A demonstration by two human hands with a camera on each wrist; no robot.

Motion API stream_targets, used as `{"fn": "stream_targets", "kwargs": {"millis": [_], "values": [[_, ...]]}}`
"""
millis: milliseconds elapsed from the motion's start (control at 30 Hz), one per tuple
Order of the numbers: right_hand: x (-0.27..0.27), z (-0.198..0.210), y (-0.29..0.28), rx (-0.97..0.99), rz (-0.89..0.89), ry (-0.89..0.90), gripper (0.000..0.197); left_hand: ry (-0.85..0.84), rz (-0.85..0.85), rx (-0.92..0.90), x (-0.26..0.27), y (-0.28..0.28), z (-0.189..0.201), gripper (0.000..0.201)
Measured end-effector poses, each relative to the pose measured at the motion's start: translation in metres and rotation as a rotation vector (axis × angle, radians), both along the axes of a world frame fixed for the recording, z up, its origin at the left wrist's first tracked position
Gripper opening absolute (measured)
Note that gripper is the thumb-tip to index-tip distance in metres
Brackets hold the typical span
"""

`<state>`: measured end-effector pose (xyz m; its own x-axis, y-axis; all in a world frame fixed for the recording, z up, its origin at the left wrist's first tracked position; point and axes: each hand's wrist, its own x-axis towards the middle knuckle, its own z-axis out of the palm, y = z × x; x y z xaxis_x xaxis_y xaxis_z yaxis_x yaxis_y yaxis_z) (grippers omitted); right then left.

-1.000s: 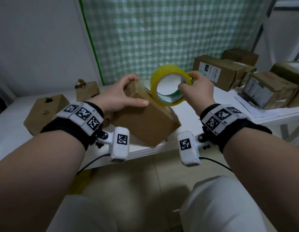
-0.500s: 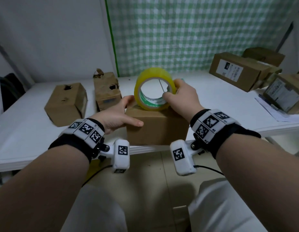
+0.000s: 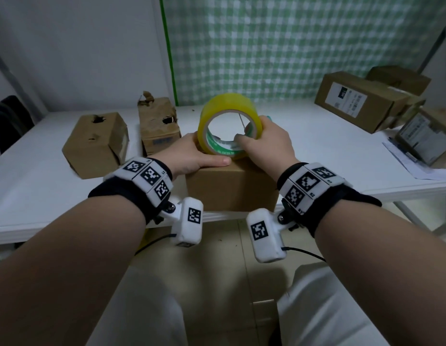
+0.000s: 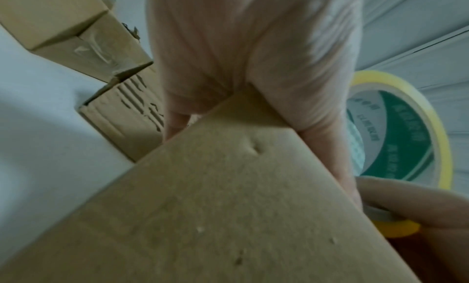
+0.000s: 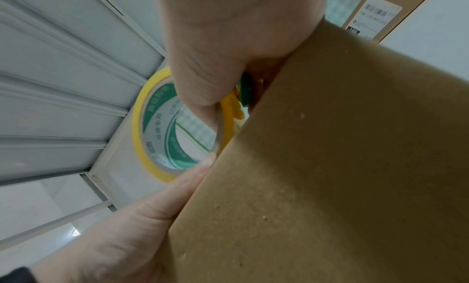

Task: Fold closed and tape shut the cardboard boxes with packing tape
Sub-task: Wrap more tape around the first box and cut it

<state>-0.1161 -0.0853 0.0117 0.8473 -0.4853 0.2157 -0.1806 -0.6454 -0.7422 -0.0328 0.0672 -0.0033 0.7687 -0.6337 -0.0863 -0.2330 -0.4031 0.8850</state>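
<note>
— Fingers first: what are they doing?

— On the right hand (image 3: pixel 265 143) the fingers (image 3: pixel 243 140) curl round the tape roll (image 3: pixel 229 126), thumb poked inside the ring, so they are pinching it. The left hand (image 3: pixel 192 158) lies flat on top of the box (image 3: pixel 232 189), its fingers straight and pressing down.

— Where is the box?

— Right at the near edge of the white surface (image 3: pixel 42 186), under both hands. Its long side runs left to right. The roll stands on edge on the box's top, touching it, just beside the left thumb.

— Which hand is nearer the tape?

— The right one; it has it already. I think the next move is to pull the tape across the top, away from the left hand, while that hand holds the box shut.

— Anything inside the boxes?

— Can't tell, because this one is closed. Two torn boxes (image 3: pixel 97 143) sit to the left, with holes, but it is dark inside. The labelled boxes (image 3: pixel 359 103) far right look closed too.
</note>
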Motion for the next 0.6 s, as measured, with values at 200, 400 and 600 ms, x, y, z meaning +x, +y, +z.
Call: {"fn": "stream_targets", "kwargs": {"millis": [200,400,600], "values": [[0.002,-0.003,0.000,0.035,-0.010,-0.041,0.020,-0.027,0.021,-0.053,-0.005,0.000,-0.006,0.087],[0.005,0.004,-0.002,0.009,0.002,-0.161,0.015,-0.074,0.023,0.093,0.002,0.002,-0.008,0.113],[-0.015,0.020,-0.045,-0.014,-0.123,-0.213,0.036,-0.141,0.024,0.308,0.003,0.003,-0.004,0.075]]}}
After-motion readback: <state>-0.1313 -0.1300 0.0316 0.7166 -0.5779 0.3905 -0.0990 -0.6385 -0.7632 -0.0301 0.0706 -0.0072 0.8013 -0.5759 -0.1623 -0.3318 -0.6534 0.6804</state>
